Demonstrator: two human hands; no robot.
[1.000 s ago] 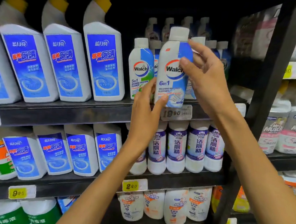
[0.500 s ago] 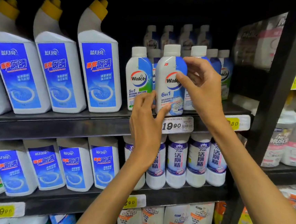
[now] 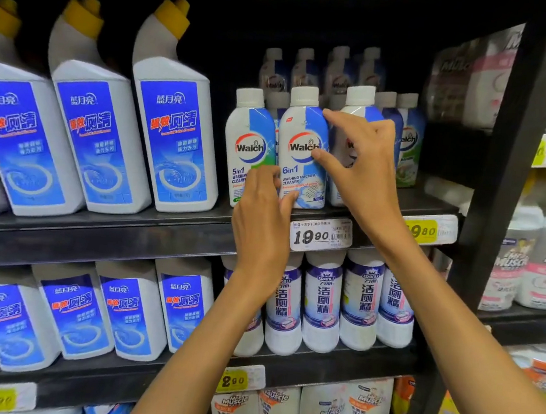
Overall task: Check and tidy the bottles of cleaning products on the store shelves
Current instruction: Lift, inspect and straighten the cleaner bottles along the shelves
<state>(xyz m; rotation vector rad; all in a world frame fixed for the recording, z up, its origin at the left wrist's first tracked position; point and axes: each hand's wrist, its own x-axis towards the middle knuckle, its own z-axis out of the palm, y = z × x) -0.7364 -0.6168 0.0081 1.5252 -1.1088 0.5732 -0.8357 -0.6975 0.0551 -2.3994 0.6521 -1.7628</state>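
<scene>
Head view: Walch 6in1 bottle (image 3: 303,156) between hands.

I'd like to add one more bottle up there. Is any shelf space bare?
Bare shelf board shows right of the Walch bottles, before the black upright. A narrow gap separates the yellow-capped bottles from the 5in1 bottle. The Walch row, where both hands work, is packed tight.

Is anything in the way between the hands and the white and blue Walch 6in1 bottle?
No, nothing visible. Both hands already touch the white and blue Walch 6in1 bottle: left hand low on it, right hand on its side.
</scene>
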